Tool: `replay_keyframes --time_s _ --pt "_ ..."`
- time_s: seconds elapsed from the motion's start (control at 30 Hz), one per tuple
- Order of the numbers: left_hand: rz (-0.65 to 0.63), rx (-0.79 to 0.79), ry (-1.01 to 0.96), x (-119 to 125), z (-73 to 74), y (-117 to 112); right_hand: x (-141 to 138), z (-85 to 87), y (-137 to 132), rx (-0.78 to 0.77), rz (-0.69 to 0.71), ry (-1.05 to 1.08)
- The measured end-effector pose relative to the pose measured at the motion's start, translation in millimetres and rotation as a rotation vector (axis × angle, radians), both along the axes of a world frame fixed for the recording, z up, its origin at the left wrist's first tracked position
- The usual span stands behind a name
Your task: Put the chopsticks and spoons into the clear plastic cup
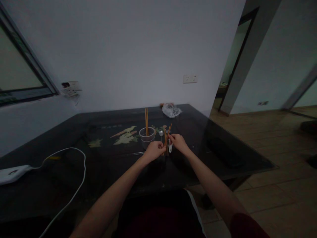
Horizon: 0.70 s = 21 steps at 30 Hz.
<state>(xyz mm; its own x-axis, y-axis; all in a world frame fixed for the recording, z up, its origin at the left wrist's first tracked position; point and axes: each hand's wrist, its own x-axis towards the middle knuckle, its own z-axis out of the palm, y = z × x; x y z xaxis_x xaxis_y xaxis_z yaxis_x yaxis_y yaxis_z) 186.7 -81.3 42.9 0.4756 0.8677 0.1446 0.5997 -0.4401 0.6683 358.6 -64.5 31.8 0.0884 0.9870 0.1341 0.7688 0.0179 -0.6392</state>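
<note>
My left hand (154, 151) and my right hand (177, 142) meet over the dark table (104, 172), both with fingers curled. Between them they grip a small bundle of brown chopsticks (167, 138), a metal spoon (161, 133) and a white-handled utensil (170, 147). Which hand holds which piece I cannot make out. Just behind the hands stands a clear plastic cup (147, 136) with a pair of chopsticks (146, 121) upright in it.
A crumpled clear plastic bag (171, 110) lies at the table's far edge. A white power strip (12, 173) and its cable (74, 185) lie at the left. Bird pictures (125, 135) decorate the tabletop. Wooden floor and a doorway are to the right.
</note>
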Motion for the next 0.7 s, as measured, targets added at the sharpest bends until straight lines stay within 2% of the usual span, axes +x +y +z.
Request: replay_keyframes --time_s 0.2,0.33,0.5,0.7 --pt "-0.093 0.023 -0.103 0 -2.1 1 4 -3.5 6 0.075 0.107 0.645" --pt "-0.132 -0.009 -0.123 1 -3.2 0 2 1.7 2 0.109 0.141 0.920" --pt "-0.183 -0.019 -0.114 1 -2.7 -3 -1 10.1 -4 0.085 0.170 1.057" --pt "-0.222 0.015 -0.045 0 -2.4 -5 -4 13.6 -9 0.085 0.202 1.087"
